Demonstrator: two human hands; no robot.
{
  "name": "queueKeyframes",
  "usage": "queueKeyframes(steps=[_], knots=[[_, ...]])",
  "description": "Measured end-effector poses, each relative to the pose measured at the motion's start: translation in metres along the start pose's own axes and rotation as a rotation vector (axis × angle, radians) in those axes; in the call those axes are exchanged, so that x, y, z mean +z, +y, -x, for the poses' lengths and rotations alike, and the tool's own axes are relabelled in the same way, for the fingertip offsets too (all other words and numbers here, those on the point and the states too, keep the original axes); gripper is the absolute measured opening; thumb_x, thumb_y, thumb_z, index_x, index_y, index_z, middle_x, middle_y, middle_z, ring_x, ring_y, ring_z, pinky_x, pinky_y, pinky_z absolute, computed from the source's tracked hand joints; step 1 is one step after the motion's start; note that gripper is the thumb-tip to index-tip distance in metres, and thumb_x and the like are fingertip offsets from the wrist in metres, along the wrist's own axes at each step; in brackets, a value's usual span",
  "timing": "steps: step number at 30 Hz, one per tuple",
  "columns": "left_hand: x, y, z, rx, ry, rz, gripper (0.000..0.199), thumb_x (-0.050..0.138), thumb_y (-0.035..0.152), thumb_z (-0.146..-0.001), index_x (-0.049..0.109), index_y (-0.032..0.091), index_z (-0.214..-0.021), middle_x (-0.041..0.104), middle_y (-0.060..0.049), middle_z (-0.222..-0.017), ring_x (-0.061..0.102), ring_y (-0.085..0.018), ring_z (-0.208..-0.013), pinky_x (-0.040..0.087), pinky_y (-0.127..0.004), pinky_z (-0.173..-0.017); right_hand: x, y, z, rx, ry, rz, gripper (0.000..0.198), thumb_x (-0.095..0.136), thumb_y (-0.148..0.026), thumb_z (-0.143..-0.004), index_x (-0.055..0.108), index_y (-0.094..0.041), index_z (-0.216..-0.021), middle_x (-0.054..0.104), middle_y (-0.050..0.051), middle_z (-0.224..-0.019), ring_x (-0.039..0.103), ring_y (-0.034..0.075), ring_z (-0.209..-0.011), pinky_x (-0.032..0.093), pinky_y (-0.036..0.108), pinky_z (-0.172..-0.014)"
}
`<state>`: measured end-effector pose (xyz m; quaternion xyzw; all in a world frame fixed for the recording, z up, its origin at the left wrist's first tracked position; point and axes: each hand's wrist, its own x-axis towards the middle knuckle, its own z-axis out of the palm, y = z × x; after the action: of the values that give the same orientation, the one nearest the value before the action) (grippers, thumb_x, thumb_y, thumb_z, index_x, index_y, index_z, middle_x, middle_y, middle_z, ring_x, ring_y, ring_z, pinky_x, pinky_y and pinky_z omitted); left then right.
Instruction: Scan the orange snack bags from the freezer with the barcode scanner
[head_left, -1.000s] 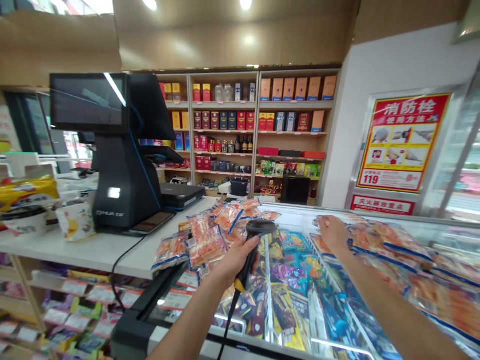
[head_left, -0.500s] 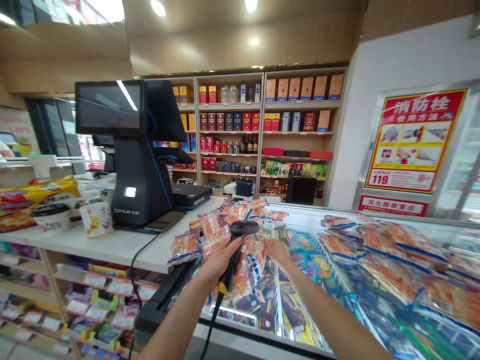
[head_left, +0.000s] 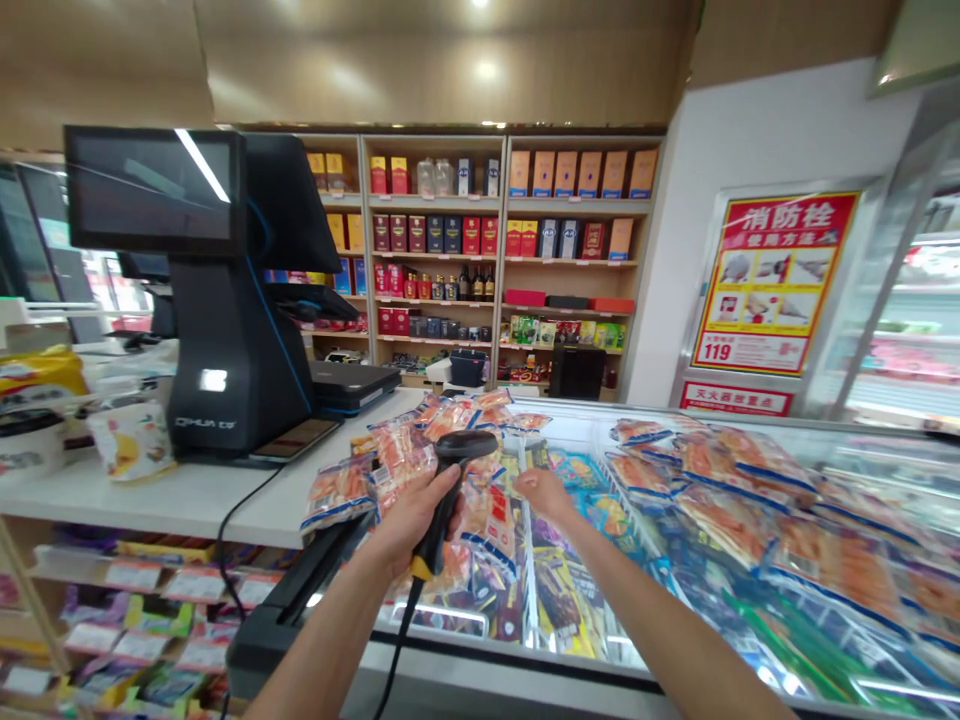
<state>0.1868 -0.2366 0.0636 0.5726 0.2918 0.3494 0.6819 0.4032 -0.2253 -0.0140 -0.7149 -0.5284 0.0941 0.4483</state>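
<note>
My left hand (head_left: 414,512) is wrapped round the handle of a black barcode scanner (head_left: 466,446), whose cord drops towards me. Below the scanner head lies a clear packet of orange-brown food (head_left: 491,522) with blue edging. To the right of that packet is my right hand (head_left: 546,494), fingers curled in and nothing seen in them. A pile of similar packets (head_left: 401,450) rests beyond and left of the scanner, partly on the counter and partly on the freezer's glass top. More such packets (head_left: 750,490) are spread over the glass to the right.
The freezer (head_left: 577,425) holds bagged goods under its glass, split by white wire dividers (head_left: 529,575). At the left, a point-of-sale terminal (head_left: 225,350), a phone (head_left: 296,440) and a paper cup (head_left: 131,440) stand on the white counter (head_left: 247,495). Shelves of boxes (head_left: 435,235) line the back.
The view has swung right, so the terminal sits further left. My right hand has come away from the packet under the scanner, and that packet now lies flatter. The scanner stays in my left hand.
</note>
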Motion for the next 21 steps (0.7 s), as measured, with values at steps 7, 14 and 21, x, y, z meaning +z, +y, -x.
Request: queueKeyframes(steps=[7, 14, 21], knots=[[0.008, 0.004, -0.004, -0.003, 0.002, -0.002, 0.030, 0.050, 0.045, -0.067, 0.047, 0.015, -0.067, 0.050, 0.003, -0.053, 0.044, -0.006, -0.039, 0.035, -0.018, -0.037, -0.004, -0.025, 0.048, -0.289, -0.062, 0.212, 0.053, 0.051, -0.052, -0.062, 0.051, -0.025, -0.107, 0.041, 0.011, -0.121, 0.037, 0.027, -0.109, 0.030, 0.042, -0.085], [0.010, 0.006, -0.007, 0.005, -0.011, -0.021, 0.031, 0.050, 0.045, -0.067, 0.048, 0.014, -0.064, 0.050, 0.003, -0.052, 0.044, -0.006, -0.039, 0.034, -0.018, -0.037, 0.001, -0.023, 0.069, -0.494, -0.208, 0.143, 0.058, 0.057, -0.033, -0.061, 0.040, -0.027, -0.117, 0.032, 0.006, -0.128, 0.028, 0.023, -0.116, 0.026, 0.040, -0.092], [0.015, 0.000, -0.010, -0.009, -0.041, -0.025, 0.032, 0.050, 0.047, -0.065, 0.050, 0.015, -0.067, 0.054, 0.001, -0.055, 0.047, -0.007, -0.040, 0.037, -0.019, -0.038, -0.053, 0.040, 0.020, 0.066, 0.396, -0.393, 0.027, 0.036, -0.031, -0.068, 0.052, -0.017, -0.086, 0.059, 0.003, -0.075, 0.055, 0.015, -0.071, 0.043, 0.028, -0.064]])
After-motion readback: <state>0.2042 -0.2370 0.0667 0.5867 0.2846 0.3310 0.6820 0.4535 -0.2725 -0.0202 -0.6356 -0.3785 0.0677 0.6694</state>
